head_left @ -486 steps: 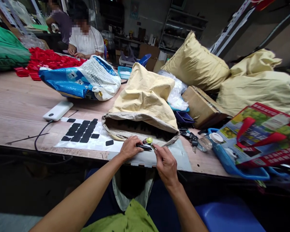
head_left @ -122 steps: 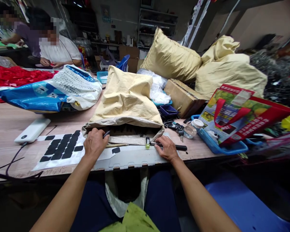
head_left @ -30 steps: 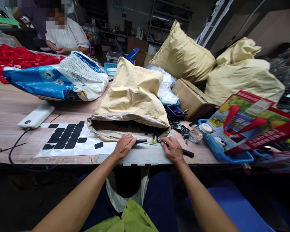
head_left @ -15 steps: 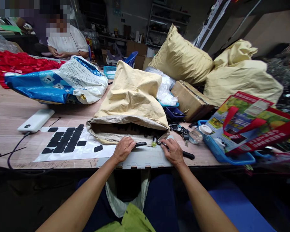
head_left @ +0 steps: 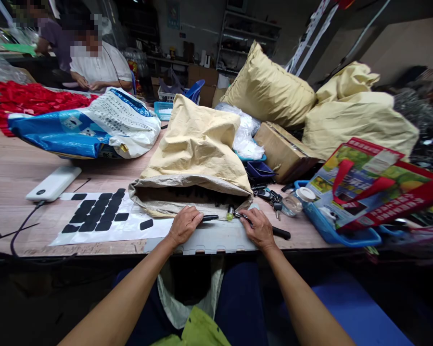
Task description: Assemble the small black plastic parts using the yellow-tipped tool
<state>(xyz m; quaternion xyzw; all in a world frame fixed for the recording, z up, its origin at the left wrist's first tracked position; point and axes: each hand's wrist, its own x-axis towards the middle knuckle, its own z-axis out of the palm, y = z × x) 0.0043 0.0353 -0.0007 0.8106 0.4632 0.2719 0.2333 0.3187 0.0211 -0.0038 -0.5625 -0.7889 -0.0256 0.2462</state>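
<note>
My left hand (head_left: 185, 225) is closed around a slim black pen-like rod (head_left: 210, 217), whose tip points right. My right hand (head_left: 258, 228) grips a small hammer (head_left: 281, 233) by its handle. The hammer has a metal shaft and a black grip end, and its head (head_left: 230, 213), dark with a yellow-green face, rests near the rod's tip. Both hands lie low over a grey board (head_left: 216, 238) at the table's front edge. Just behind them a beige sack (head_left: 202, 144) lies with its mouth facing me. Dark pieces show dimly inside it.
Black rounded patches (head_left: 97, 211) lie on a white sheet (head_left: 130, 233) at left, near a white power bank (head_left: 54, 183) with a cable. Keys (head_left: 277, 207), a clear jar (head_left: 292, 204) and a blue basket (head_left: 332, 230) stand at right. A person (head_left: 101, 67) sits across the table.
Both hands, the rod and the hammer stay almost in place. The view has shifted slightly. Across the table, the seated person's hands have moved a little.
</note>
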